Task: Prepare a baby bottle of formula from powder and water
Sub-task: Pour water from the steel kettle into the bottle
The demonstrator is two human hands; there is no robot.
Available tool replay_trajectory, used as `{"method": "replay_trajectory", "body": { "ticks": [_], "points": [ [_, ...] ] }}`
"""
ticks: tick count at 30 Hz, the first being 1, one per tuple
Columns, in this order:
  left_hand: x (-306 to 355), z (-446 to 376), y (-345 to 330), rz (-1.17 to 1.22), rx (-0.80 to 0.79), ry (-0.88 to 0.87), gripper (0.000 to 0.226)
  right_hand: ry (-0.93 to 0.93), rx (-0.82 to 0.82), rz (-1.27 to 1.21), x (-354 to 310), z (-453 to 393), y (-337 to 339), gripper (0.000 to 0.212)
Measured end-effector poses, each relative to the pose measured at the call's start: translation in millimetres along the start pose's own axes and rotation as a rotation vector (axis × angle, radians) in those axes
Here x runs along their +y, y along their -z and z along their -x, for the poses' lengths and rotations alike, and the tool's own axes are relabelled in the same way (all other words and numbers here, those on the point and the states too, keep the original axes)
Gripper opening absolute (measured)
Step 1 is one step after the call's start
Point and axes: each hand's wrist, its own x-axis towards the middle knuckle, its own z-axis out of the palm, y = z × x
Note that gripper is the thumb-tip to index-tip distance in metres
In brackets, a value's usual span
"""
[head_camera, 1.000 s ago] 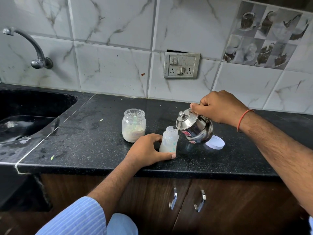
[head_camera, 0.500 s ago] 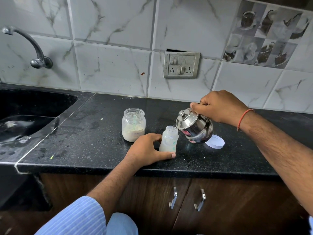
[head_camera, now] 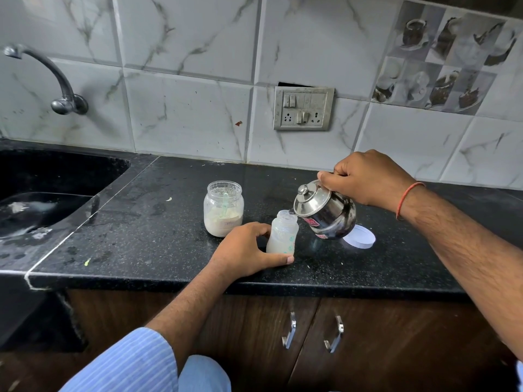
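Nearest on the black speckled stone bench point(head_camera: 141, 250), the left hand point(head_camera: 243, 251) is curling round the base of the small translucent plastic baby bottle point(head_camera: 282, 233), which is standing upright with its long axis vertical. At its two o'clock, the right hand point(head_camera: 365, 179) is gripping the tilted shiny steel kettle point(head_camera: 325, 212), spout touching the bottle's open mouth. At ten o'clock, the clear powder jar point(head_camera: 223, 207) is standing just beside.
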Motion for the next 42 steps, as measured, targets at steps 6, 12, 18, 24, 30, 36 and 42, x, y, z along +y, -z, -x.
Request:
{"method": "replay_trajectory", "body": {
  "ticks": [6,12,18,24,30,36,42],
  "points": [
    [0.0,0.2,-0.5,-0.007,0.005,0.000,0.088,-0.003,0.000,0.019,-2.0,-0.6,0.9,0.061],
    [0.6,0.9,-0.1,0.000,0.011,-0.002,0.086,0.009,-0.001,0.025,-3.8,-0.1,2.1,0.060],
    [1.2,1.1,0.6,-0.006,0.009,-0.004,0.088,0.010,0.001,0.031,-4.5,0.0,2.7,0.060],
    [2.0,1.7,1.2,-0.001,0.005,-0.006,0.088,0.007,-0.001,0.035,-3.8,-0.2,2.4,0.060],
    [0.9,0.7,0.6,0.001,0.007,-0.009,0.089,0.002,-0.002,0.038,-4.7,-0.5,2.7,0.060],
    [2.0,1.5,0.6,0.002,0.018,-0.007,0.076,0.003,0.000,0.041,-4.5,-0.4,2.3,0.061],
    [3.1,2.4,0.7,0.008,0.022,-0.004,0.073,0.006,-0.003,0.043,-5.6,0.3,3.5,0.061]
  ]
}}
